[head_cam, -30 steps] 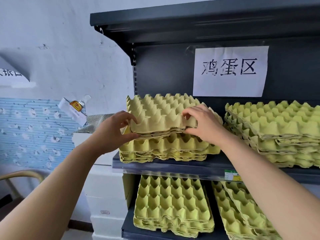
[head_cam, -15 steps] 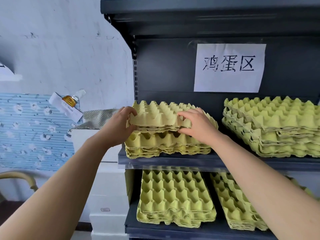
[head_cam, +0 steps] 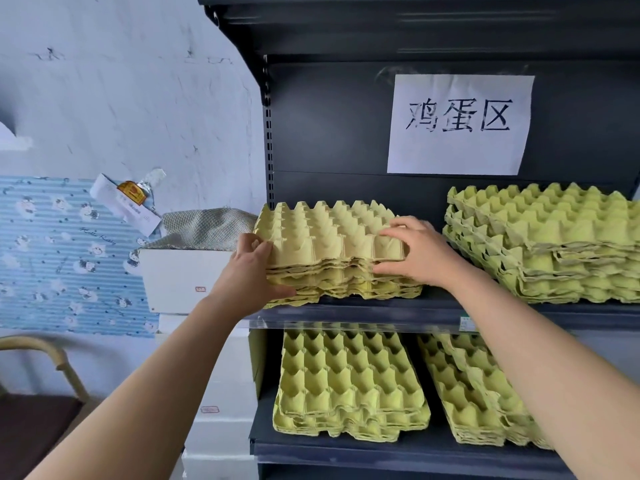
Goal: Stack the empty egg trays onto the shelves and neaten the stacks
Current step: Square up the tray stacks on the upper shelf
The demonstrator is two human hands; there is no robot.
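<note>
A stack of yellow-green egg trays (head_cam: 329, 237) lies at the left of the dark middle shelf (head_cam: 381, 311). My left hand (head_cam: 251, 275) grips the stack's front left corner, thumb on top and fingers under its lower edge. My right hand (head_cam: 419, 252) clasps the front right edge of the upper trays. A second, uneven stack (head_cam: 547, 244) sits to the right on the same shelf. Two more stacks (head_cam: 346, 379) (head_cam: 474, 389) lie on the shelf below.
A paper sign (head_cam: 459, 124) hangs on the shelf's back panel. White foam boxes (head_cam: 187, 278) stand against the shelf's left side, with a grey cloth (head_cam: 207, 228) on top. A chair (head_cam: 38, 403) is at the lower left.
The upper trays I held tilted above the left stack have come down and now nest on it. Both hands followed them down to the stack's front corners.
</note>
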